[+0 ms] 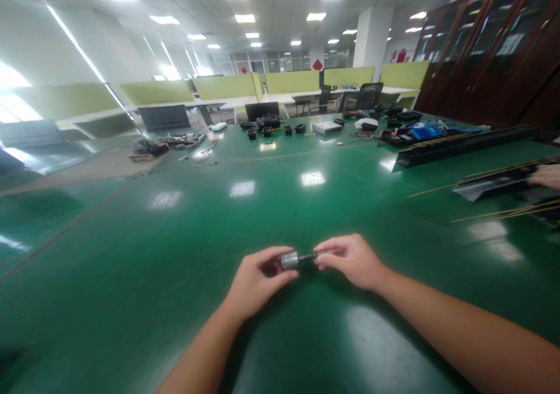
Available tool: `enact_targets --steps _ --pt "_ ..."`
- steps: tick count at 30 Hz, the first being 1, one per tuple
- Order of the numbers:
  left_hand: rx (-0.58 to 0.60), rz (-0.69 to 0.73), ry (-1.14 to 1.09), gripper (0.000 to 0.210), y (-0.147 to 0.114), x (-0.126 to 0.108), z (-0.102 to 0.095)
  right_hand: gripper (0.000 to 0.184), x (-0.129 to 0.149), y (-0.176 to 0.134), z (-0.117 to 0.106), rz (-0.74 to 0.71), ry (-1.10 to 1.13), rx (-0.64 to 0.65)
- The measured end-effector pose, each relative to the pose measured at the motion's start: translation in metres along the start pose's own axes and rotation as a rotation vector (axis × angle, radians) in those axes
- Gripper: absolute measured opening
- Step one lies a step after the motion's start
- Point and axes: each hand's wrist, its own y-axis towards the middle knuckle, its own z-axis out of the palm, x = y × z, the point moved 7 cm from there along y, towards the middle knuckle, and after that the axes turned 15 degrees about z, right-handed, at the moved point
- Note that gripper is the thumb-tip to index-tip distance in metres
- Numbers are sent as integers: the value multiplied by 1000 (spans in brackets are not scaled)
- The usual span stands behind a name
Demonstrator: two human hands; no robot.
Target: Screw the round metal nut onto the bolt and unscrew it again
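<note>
Head view, lower centre: the left hand (pixel 256 283) pinches a silver metal cylinder (pixel 289 260) between thumb and fingers, and the right hand (pixel 350 261) pinches the far end of a thin dark shaft (pixel 307 257) projecting from it. A loose pinch on that round body could let it slip and roll across the glossy green worktop (pixel 175 236); a sideways pull could tilt the shaft. Yellow-green partitions (pixel 292 82) stand beyond, and dark wooden cabinets (pixel 485 67) fill the upper right.
</note>
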Motion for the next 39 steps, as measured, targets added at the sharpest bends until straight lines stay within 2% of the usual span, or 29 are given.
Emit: enact_targets --steps 5,11,14,17,20,23,28,32,39 --pt "2 75 29 32 3 -6 1 29 -2 0 1 5 -36 -11" --pt "-47 115 82 30 2 -9 -2 28 -2 -1 1 -21 -76 -28" --pt "-51 123 99 31 2 -10 -3 29 -2 0 0 -20 -82 -35" --pt "-51 121 96 41 2 -10 -3 29 -3 0 0 -14 -81 -36" --pt "-7 200 150 46 3 -17 0 28 -4 0 0 -19 -93 -43" --pt "57 281 210 33 3 -25 4 27 -4 1 1 -30 -103 -41" --pt "83 287 282 25 2 -27 1 27 -2 1 -3 -43 -117 -88" --pt "-18 163 366 28 0 -15 -17 29 0 2 -10 -53 -10 -146" --pt "-277 -262 302 57 -15 20 -59 29 -1 4 -4 -55 12 -112"
